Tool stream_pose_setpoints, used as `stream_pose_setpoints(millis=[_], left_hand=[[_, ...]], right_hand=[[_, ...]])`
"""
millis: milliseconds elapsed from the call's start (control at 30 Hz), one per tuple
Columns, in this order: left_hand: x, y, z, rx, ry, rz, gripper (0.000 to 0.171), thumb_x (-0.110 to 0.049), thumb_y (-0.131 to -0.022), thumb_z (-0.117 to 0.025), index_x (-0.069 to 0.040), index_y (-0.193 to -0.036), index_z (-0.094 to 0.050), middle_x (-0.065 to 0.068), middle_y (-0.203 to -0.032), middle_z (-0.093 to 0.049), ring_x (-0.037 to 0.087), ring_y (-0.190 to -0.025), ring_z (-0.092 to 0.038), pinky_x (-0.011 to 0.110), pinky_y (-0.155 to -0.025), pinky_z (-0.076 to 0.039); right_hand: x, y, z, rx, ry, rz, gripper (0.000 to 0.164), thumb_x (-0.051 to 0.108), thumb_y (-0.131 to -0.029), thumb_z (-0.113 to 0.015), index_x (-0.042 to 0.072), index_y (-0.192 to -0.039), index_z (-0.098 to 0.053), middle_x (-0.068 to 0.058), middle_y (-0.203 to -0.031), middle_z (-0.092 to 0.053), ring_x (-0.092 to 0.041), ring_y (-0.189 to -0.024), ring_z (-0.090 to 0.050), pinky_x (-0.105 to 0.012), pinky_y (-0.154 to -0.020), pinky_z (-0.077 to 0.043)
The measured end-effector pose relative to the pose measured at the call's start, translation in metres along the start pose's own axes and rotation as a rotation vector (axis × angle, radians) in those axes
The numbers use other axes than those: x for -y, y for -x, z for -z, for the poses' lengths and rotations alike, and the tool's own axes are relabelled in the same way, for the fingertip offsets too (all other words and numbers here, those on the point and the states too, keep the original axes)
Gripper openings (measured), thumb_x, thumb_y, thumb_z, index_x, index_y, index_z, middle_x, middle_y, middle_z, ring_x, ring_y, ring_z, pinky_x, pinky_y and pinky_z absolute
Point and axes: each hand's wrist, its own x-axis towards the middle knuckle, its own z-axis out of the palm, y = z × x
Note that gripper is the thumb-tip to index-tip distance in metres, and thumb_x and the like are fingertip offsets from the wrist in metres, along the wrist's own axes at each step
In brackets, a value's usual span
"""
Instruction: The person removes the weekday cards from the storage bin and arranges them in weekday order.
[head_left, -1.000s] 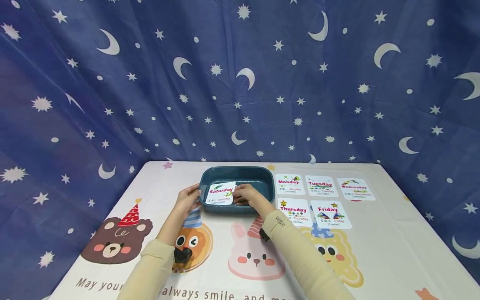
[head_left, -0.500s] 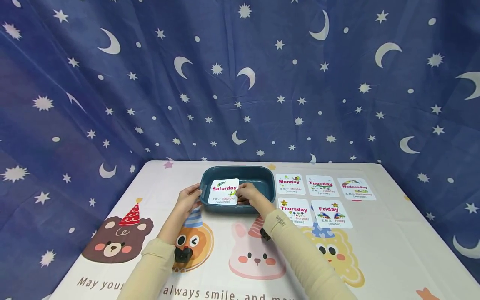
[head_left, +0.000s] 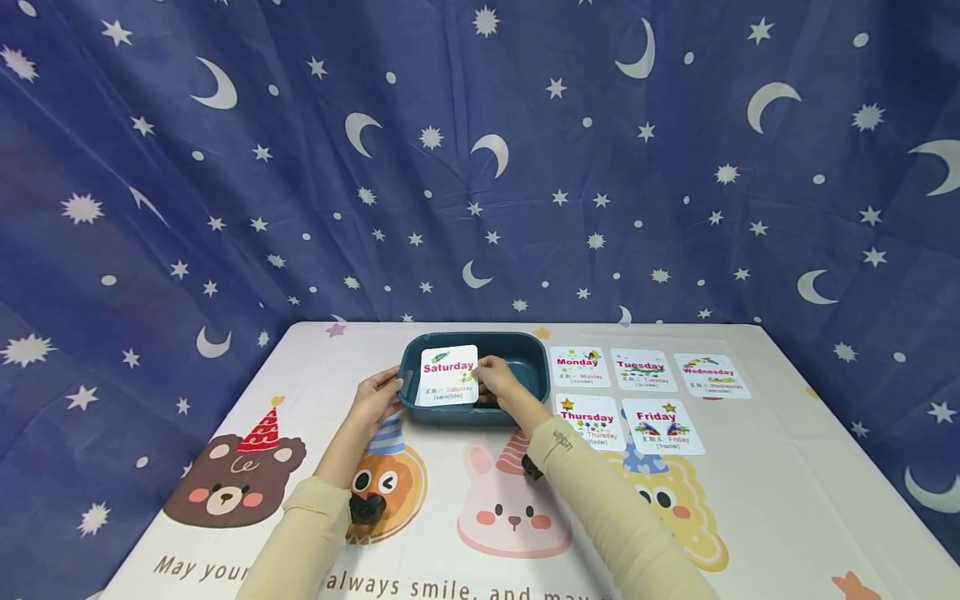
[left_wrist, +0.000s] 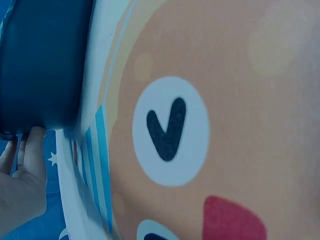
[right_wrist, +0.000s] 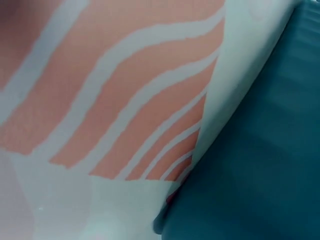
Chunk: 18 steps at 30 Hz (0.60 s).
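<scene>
A white square card reading Saturday (head_left: 448, 377) is held up, tilted, over the left part of a dark blue plastic tub (head_left: 461, 414). My right hand (head_left: 501, 385) pinches this card at its right edge; some of its fingertips are hidden behind the card or in the tub. At the tub's left end, my left hand (head_left: 375, 400) touches the outer wall near the rim. The left wrist view shows its fingers (left_wrist: 34, 150) fairly straight against the tub's end. Only the tub's side (right_wrist: 250, 150) and the tablecloth appear in the right wrist view.
Right of the tub lie cards reading Monday (head_left: 581, 367), Tuesday (head_left: 643, 371), Wednesday (head_left: 711, 377), Thursday (head_left: 588, 423) and Friday (head_left: 663, 427), in two rows. A cartoon-printed tablecloth (head_left: 795, 483) covers the table. Behind it hangs a blue star-and-moon curtain (head_left: 480, 167).
The Saturday card has risen and shifted slightly right in my right hand, now tipped more upright. My left hand has stayed at the tub's left end. The laid-out cards have not moved.
</scene>
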Motion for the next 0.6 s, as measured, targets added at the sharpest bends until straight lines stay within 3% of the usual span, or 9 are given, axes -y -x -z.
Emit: stream_pose_setpoints(millis=[67, 133, 233, 433, 600], left_hand=[[0.0, 0.0, 0.0, 0.001, 0.006, 0.004, 0.045, -0.009, -0.098, -0.042, 0.0, -0.142, -0.037, 0.023, -0.14, -0.044, 0.033, -0.122, -0.049, 0.032, -0.09, -0.054], [0.0, 0.0, 0.0, 0.001, 0.01, 0.007, 0.045, -0.009, -0.098, -0.042, 0.0, -0.142, -0.037, 0.024, -0.141, -0.043, 0.035, -0.123, -0.048, 0.031, -0.089, -0.054], [0.0, 0.001, 0.0, -0.001, 0.017, 0.006, 0.045, -0.01, -0.098, -0.044, -0.001, -0.142, -0.038, 0.023, -0.14, -0.044, 0.034, -0.123, -0.049, 0.034, -0.092, -0.053], [0.005, 0.001, 0.003, 0.011, 0.055, -0.056, 0.044, -0.013, -0.096, -0.051, 0.0, -0.138, -0.044, 0.022, -0.131, -0.052, 0.024, -0.106, -0.059, 0.037, -0.089, -0.054], [0.001, 0.002, 0.0, 0.001, 0.025, -0.027, 0.044, -0.01, -0.098, -0.045, 0.002, -0.14, -0.039, 0.024, -0.137, -0.046, 0.029, -0.115, -0.055, 0.028, -0.085, -0.055]], right_hand=[[-0.012, -0.026, -0.005, -0.061, 0.005, -0.043, 0.012, 0.002, -0.094, -0.043, -0.001, -0.104, -0.049, -0.008, -0.078, -0.051, -0.01, -0.054, -0.047, -0.018, -0.046, -0.045], [-0.023, -0.038, -0.001, -0.057, 0.003, -0.024, 0.018, 0.005, -0.095, -0.044, -0.003, -0.11, -0.049, -0.008, -0.08, -0.053, -0.01, -0.056, -0.047, -0.018, -0.046, -0.045], [-0.027, -0.039, 0.004, -0.026, -0.023, 0.043, 0.024, 0.006, -0.093, -0.047, -0.005, -0.114, -0.05, -0.008, -0.084, -0.055, -0.01, -0.06, -0.049, -0.018, -0.05, -0.047], [-0.022, -0.039, 0.002, -0.069, -0.04, 0.1, 0.026, 0.0, -0.089, -0.047, -0.003, -0.114, -0.05, -0.007, -0.084, -0.057, -0.011, -0.061, -0.05, -0.018, -0.049, -0.045], [-0.019, -0.037, 0.006, -0.062, -0.049, 0.132, 0.028, -0.001, -0.088, -0.047, -0.003, -0.116, -0.05, -0.006, -0.085, -0.056, -0.011, -0.064, -0.053, -0.019, -0.052, -0.048]])
